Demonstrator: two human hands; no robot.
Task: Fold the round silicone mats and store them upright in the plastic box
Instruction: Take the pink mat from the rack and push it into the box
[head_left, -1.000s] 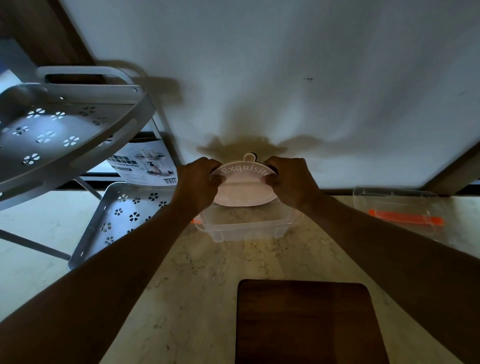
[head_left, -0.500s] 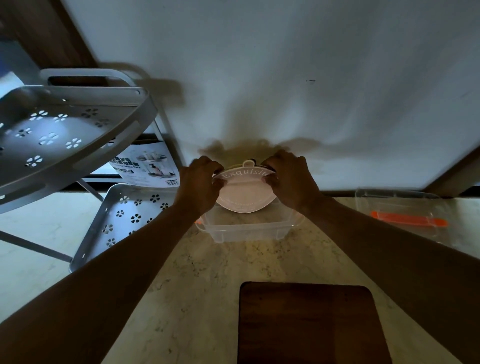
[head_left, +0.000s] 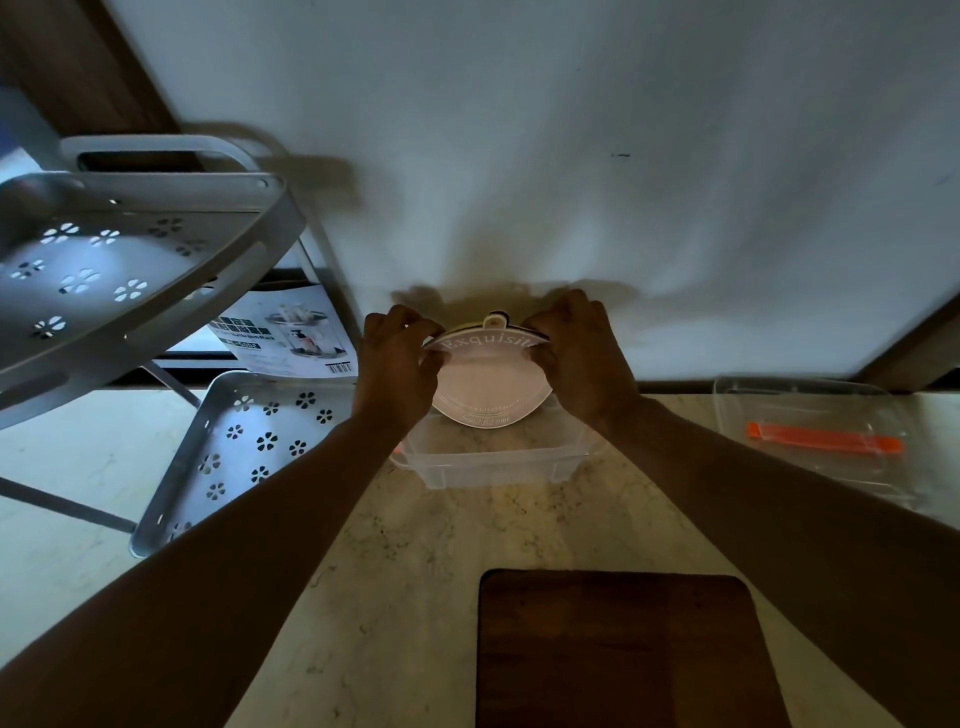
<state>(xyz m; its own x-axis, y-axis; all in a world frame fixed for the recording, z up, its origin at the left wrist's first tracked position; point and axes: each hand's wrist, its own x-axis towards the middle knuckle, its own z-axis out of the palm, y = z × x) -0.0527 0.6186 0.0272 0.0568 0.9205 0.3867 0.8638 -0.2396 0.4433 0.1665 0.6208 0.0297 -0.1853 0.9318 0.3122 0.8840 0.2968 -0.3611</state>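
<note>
Mat (head_left: 485, 382) upright inside plastic box (head_left: 493, 465)

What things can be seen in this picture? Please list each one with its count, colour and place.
mat: one in front, pale pink, held upright over the box; darker edges behind it, count unclear
box: one, clear plastic, on the counter below the mat
lid: one, clear with an orange strip, on the counter at right
board: one, dark brown wood, near edge of the counter
rack: one, grey metal with flower holes, two tiers, at left
carton: one, white printed, behind the rack
counter: one, pale marble
wall: white, behind
left hand: fingers pinch the mat's left edge
right hand: fingers pinch its right edge
</note>
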